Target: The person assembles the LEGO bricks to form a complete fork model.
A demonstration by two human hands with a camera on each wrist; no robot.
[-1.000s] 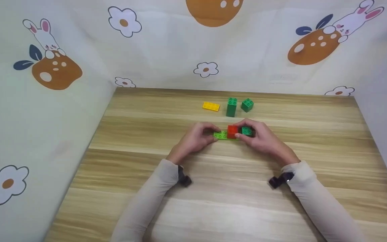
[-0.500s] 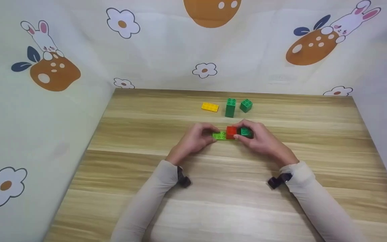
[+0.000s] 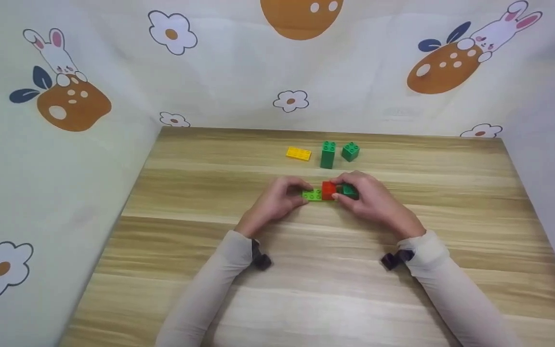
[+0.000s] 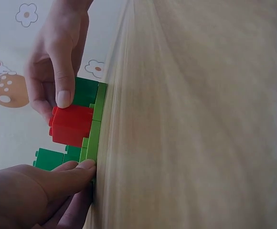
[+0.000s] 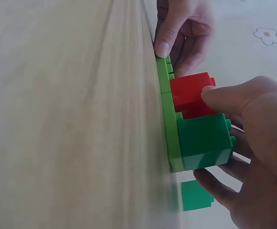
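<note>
Two light green building-block plates [image 3: 311, 195] lie end to end on the table, their seam plain in the right wrist view. A red block [image 5: 191, 93] stands on them across that seam. At the right end of the plates sits a dark green block [image 5: 204, 140], partly behind the right hand in the head view. My left hand [image 3: 280, 198] pinches the plate's left end between thumb and fingers. My right hand [image 3: 368, 196] holds the red block, thumb [image 5: 219, 98] on its near side, its fingers behind it and largely hidden.
Behind the hands lie a flat yellow plate [image 3: 298, 153], a tall green block [image 3: 327, 155] and a smaller green block [image 3: 350, 152] turned at an angle. A patterned cloth wall [image 3: 229, 72] rises along the back and left of the wooden table [image 3: 306, 279].
The whole head view has shifted slightly, so everything appears a little farther left. Both hands keep their hold on the plate and the red block.
</note>
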